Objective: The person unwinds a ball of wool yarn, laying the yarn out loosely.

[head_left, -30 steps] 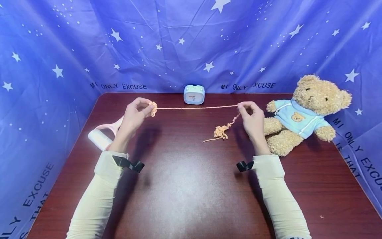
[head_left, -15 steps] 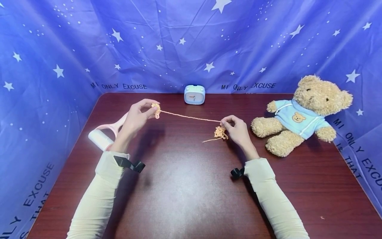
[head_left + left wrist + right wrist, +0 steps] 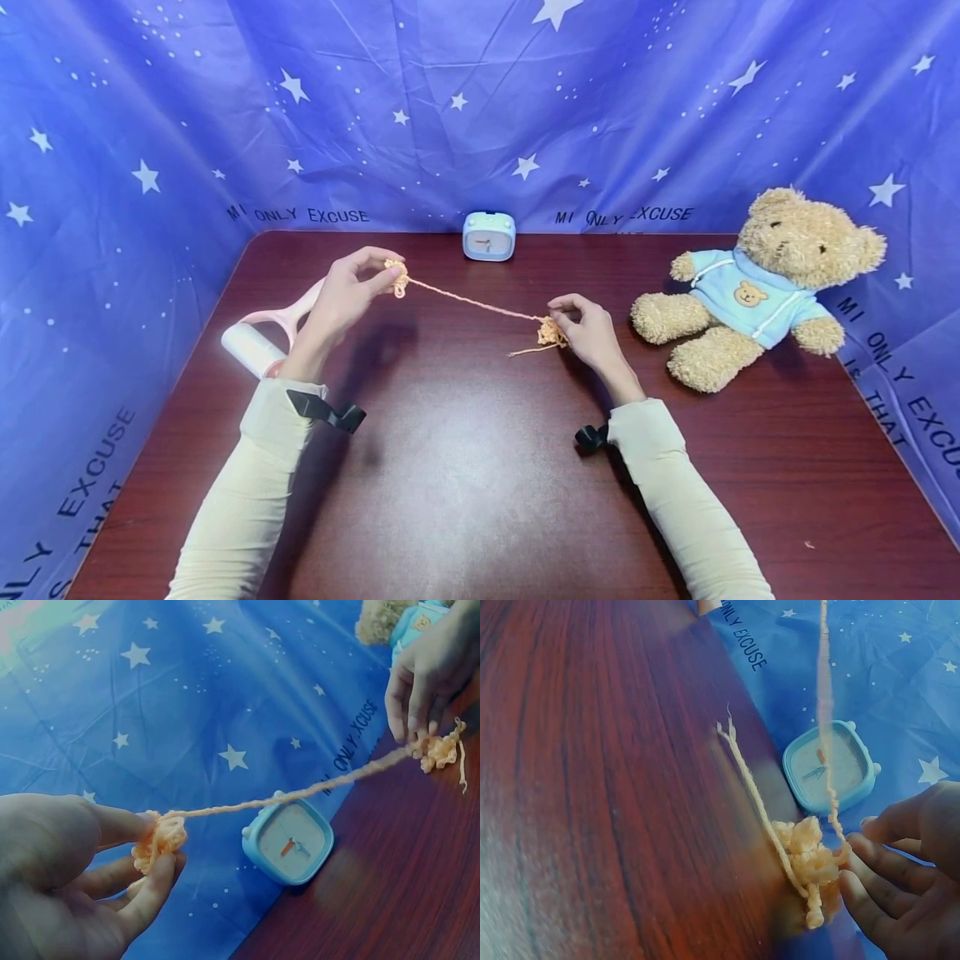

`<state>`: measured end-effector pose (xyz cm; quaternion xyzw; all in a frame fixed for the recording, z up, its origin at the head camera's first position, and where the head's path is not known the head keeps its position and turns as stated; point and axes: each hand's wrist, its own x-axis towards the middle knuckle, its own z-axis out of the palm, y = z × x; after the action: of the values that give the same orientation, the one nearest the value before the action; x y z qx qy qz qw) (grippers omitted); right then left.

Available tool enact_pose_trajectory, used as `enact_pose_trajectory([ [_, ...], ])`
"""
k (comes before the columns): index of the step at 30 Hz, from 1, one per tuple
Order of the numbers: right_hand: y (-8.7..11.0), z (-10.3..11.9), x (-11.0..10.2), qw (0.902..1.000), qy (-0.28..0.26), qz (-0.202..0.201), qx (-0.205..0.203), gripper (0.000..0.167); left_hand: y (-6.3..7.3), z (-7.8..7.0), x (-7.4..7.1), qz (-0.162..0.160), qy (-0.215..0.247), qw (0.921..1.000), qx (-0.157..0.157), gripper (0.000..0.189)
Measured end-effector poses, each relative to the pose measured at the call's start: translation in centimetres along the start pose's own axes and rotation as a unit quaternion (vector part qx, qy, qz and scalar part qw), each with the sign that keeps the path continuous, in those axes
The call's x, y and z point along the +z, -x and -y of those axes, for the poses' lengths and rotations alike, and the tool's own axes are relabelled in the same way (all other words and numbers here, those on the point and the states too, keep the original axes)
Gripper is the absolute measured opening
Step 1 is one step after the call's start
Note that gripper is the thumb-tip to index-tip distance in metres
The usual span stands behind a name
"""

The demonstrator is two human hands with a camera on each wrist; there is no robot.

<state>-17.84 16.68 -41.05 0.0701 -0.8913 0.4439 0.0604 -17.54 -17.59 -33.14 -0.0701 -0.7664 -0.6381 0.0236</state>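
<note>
Peach-orange yarn [image 3: 474, 301] stretches between the two hands with a slight sag. The left hand [image 3: 348, 292], raised at the back left, pinches a small looped bunch of it [image 3: 159, 844] between thumb and fingers. Lower on the right, the right hand [image 3: 592, 329] has its fingertips at a knobby, crocheted-looking clump [image 3: 806, 855] of the same yarn, pinching where the strand meets it. A loose tail [image 3: 754, 791] runs from the clump over the table. The right hand partly covers the clump in the head view.
A light blue alarm clock [image 3: 489, 237] stands at the table's back edge. A lint roller [image 3: 252, 350] with a pink handle lies beside the left forearm. The teddy bear [image 3: 750, 287] in a blue top sits at right. Starry blue cloth [image 3: 480, 150] surrounds the table [image 3: 465, 500].
The right hand has moved left and down along the strand to the clump, and the once taut yarn has slackened. The left hand, keeping its pinch, has shifted slightly right.
</note>
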Motion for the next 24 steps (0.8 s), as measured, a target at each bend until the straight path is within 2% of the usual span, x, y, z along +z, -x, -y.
enact_pose_trajectory([
  [5,-0.1,0.5,0.1,1.0000,0.003,0.000,-0.007,0.016,0.0,-0.1,0.1,0.012,0.004,0.9999,0.007,0.019],
  [13,-0.4,1.9,0.7,0.9998,-0.003,-0.009,-0.019,0.016,0.1,-0.4,0.3,0.022,-0.013,0.9997,-0.002,0.022],
  [19,-0.8,3.6,1.8,0.9984,-0.025,-0.014,-0.050,0.017,0.1,-0.5,0.4,0.034,-0.006,0.9994,0.005,0.024],
  [24,-1.0,5.6,3.2,0.9962,-0.043,0.000,-0.076,0.018,0.1,-0.5,0.6,0.044,0.005,0.9990,0.009,0.026],
])
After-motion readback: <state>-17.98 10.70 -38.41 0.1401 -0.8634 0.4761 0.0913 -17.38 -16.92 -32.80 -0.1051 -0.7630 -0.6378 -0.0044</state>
